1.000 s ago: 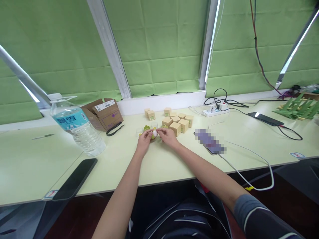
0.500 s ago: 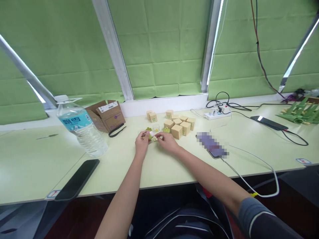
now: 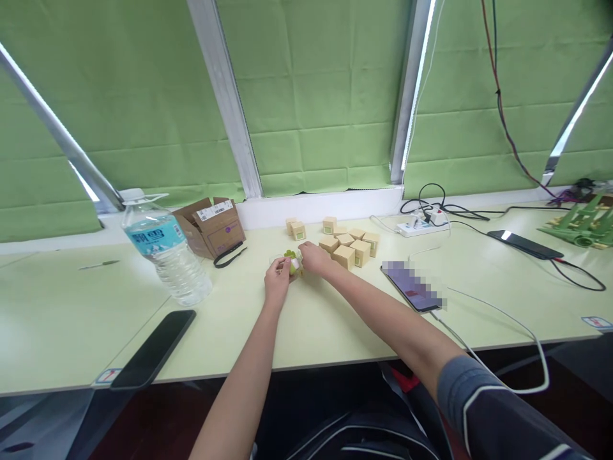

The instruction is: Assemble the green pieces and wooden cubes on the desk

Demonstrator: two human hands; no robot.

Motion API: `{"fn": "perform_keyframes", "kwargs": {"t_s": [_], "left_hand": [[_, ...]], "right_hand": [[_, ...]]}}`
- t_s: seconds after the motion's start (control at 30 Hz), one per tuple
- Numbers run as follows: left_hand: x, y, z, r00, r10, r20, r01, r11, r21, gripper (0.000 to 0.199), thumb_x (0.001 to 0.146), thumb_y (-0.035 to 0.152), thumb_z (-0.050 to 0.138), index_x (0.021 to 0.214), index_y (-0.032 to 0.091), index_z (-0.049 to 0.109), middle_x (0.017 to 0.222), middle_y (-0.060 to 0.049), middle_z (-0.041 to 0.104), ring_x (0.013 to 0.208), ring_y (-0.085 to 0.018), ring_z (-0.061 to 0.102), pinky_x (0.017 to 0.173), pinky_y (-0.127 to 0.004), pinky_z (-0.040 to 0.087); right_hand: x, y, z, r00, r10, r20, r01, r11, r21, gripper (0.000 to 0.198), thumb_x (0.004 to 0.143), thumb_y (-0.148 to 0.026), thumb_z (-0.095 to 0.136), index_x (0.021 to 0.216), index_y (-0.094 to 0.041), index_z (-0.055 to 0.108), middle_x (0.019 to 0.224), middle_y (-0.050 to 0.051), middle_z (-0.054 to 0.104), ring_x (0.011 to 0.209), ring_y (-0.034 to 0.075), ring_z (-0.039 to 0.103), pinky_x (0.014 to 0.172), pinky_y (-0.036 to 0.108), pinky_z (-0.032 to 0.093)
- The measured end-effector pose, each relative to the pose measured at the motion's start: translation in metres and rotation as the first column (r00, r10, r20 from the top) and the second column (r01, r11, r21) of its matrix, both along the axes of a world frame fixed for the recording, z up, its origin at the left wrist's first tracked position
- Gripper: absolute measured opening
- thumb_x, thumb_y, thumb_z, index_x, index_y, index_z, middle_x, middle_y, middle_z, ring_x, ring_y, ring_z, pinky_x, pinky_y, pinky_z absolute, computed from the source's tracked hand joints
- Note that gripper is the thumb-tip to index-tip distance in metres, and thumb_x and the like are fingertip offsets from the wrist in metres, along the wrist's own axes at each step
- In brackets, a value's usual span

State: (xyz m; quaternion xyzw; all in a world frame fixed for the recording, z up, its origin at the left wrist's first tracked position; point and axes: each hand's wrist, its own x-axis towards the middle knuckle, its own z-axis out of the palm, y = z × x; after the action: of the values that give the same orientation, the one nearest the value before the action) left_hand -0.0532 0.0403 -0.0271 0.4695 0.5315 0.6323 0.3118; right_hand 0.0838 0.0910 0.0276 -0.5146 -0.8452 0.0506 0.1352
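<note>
A small green-and-white piece [image 3: 294,264] sits at the fingertips of the left hand [image 3: 276,281], just above or on the surface [image 3: 325,326]; its long axis is too small to tell. The left fingers are pinched on it. The right hand [image 3: 313,258] is just to its far right, fingers bent; whether they grip anything, I cannot tell. A green clover-shaped piece [image 3: 290,253] lies just beyond, and small cardboard boxes [image 3: 343,257] stand to the right.

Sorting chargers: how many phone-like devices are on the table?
3: a black phone at front left, a pixelated-screen phone right of centre, a dark device farther right.
</note>
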Motion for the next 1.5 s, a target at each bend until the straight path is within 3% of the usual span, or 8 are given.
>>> {"fn": "perform_keyframes", "kwargs": {"t_s": [0.37,0.7,0.9,1.17,1.5], "left_hand": [[-0.001,0.001,-0.002,1.0,-0.003,-0.018,0.003,1.0,-0.006,0.06,0.072,0.069,0.071,0.102,0.017,0.072,0.094,-0.007,0.069,0.073,-0.016,0.065,0.066,-0.032,0.061],[-0.002,0.002,-0.004,1.0,0.001,-0.027,-0.001,1.0,0.008,0.06,0.072,0.07,0.071,0.1,0.017,0.072,0.092,-0.007,0.07,0.071,-0.016,0.064,0.063,-0.03,0.059],[-0.002,0.001,-0.005,1.0,0.0,-0.027,0.001,0.999,0.033,0.059,0.074,0.07,0.07,0.101,0.018,0.072,0.091,-0.007,0.071,0.072,-0.016,0.065,0.064,-0.029,0.059],[0.001,0.0,-0.003,0.999,0.011,-0.031,-0.01,0.998,0.058,0.056,0.075,0.068,0.069,0.098,0.017,0.071,0.089,-0.007,0.071,0.075,-0.016,0.067,0.063,-0.028,0.059],[0.0,-0.002,-0.001,0.999,0.006,-0.05,-0.004,0.999,0.044,0.054,0.077,0.066,0.069,0.099,0.017,0.07,0.089,-0.007,0.071,0.072,-0.015,0.066,0.063,-0.028,0.059]], "right_hand": [[-0.013,0.003,0.003,0.997,-0.014,0.082,0.013,1.0,0.008,0.026,0.097,-0.026,0.06,0.119,-0.012,0.063,0.122,0.022,0.068,0.117,0.028,0.067,0.094,0.036,0.054],[0.002,-0.004,0.004,0.996,-0.006,0.086,0.001,0.998,0.056,0.028,0.093,-0.01,0.055,0.115,-0.018,0.07,0.115,0.016,0.073,0.109,0.027,0.07,0.086,0.034,0.055],[0.022,-0.027,-0.003,0.999,0.02,0.029,-0.023,0.995,0.1,0.033,0.1,-0.017,0.044,0.119,-0.022,0.07,0.117,0.012,0.073,0.108,0.026,0.069,0.084,0.032,0.053],[0.044,-0.058,-0.021,0.986,0.125,-0.113,-0.112,0.987,0.116,0.034,0.101,-0.025,0.047,0.124,-0.027,0.071,0.116,0.007,0.074,0.106,0.023,0.069,0.082,0.028,0.052],[0.056,-0.061,-0.029,0.921,0.272,-0.278,-0.253,0.962,0.102,0.028,0.096,-0.016,0.059,0.114,-0.029,0.076,0.115,0.003,0.075,0.103,0.018,0.069,0.086,0.026,0.051]]}}
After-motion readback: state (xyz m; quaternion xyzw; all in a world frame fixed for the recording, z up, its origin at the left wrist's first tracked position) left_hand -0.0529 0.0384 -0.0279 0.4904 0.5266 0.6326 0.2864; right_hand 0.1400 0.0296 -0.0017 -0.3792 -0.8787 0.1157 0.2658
